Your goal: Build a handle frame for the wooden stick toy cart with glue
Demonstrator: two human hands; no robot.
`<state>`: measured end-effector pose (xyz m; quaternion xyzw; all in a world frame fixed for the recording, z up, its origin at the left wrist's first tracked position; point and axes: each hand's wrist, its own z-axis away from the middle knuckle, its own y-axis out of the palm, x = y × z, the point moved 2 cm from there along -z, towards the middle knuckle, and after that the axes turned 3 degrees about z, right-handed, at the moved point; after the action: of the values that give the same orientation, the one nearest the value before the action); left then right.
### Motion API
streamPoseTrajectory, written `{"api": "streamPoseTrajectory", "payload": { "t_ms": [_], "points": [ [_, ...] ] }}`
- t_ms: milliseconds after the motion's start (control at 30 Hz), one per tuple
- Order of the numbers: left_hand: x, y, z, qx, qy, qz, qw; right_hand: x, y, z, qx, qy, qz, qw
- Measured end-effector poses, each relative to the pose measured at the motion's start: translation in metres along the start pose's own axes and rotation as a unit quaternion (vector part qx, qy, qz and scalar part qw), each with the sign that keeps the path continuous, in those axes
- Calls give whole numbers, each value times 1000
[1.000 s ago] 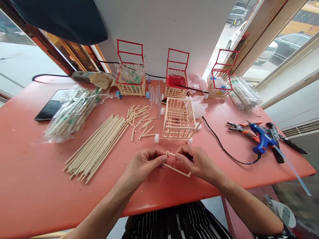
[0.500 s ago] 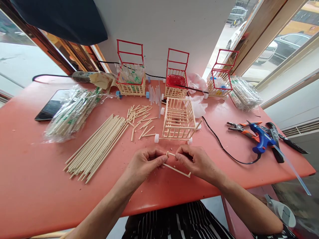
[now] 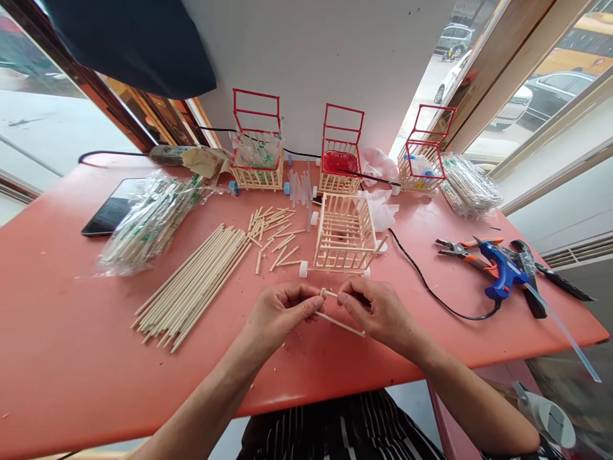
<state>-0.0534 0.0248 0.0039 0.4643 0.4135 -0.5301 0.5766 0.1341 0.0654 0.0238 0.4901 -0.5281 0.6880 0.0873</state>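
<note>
Both hands pinch a small frame of thin wooden sticks [image 3: 341,324] above the front part of the table. My left hand [image 3: 290,310] is closed on its left corner, thumb against the joint. My right hand [image 3: 370,308] is closed on the short upper stick, close to that same corner. One long stick of the frame slants down to the right beneath my right hand. Just beyond my fingers stands a little cart [image 3: 345,233] of wooden sticks with white wheels. The parts of the frame inside my fingers are hidden.
Long sticks [image 3: 191,287] and cut short pieces [image 3: 271,230] lie to the left. A blue glue gun [image 3: 502,271] with a cable and orange-handled pliers [image 3: 467,252] lie right. Finished carts with red handles [image 3: 342,160] line the back of the red table [image 3: 76,358].
The camera view has shifted slightly, so the table's contents sit a little lower and further right. My hands keep the same hold on the stick frame, which tilts slightly.
</note>
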Motion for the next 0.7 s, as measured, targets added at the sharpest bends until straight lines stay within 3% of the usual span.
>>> {"api": "streamPoseTrajectory", "payload": {
  "t_ms": [267,700],
  "points": [
    [-20,4,3,-27,67,-6,997,17,-11,4,-79,-55,27,995],
    [-62,4,-4,-29,160,-33,986,45,-34,-9,-150,-121,101,976]
  ]
}}
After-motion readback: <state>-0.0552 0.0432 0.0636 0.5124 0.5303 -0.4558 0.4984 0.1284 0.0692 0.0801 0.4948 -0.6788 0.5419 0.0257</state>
